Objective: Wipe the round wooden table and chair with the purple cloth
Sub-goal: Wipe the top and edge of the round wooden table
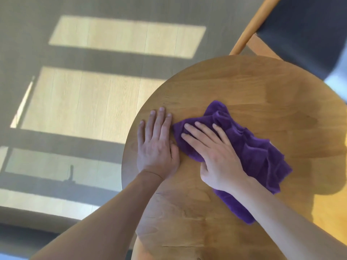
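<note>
Both forearms enter from the bottom edge of the view and reach up onto the round wooden table, which fills the frame from about four to seven o'clock. At nine o'clock on the tabletop the left hand lies palm down on bare wood near the rim, fingers straight and together, holding nothing. Just beside it, toward the centre, the right hand presses flat on the purple cloth with fingers spread and nearly straight; it bears down on the fabric and does not clutch it. The cloth is bunched and wrinkled, trailing out from under the hand toward four o'clock and back under the wrist.

The chair, with its dark seat and light wooden frame, stands at one o'clock beyond the table's far edge, and looks not yet reached.

The likely trouble is the cloth itself: pressed only by an open palm, it could roll up further or slide out from under the fingers on a fast stroke, leaving patches unwiped. A sweep toward nine o'clock would also run into the left hand, or carry the cloth off the near rim onto the floor.
</note>
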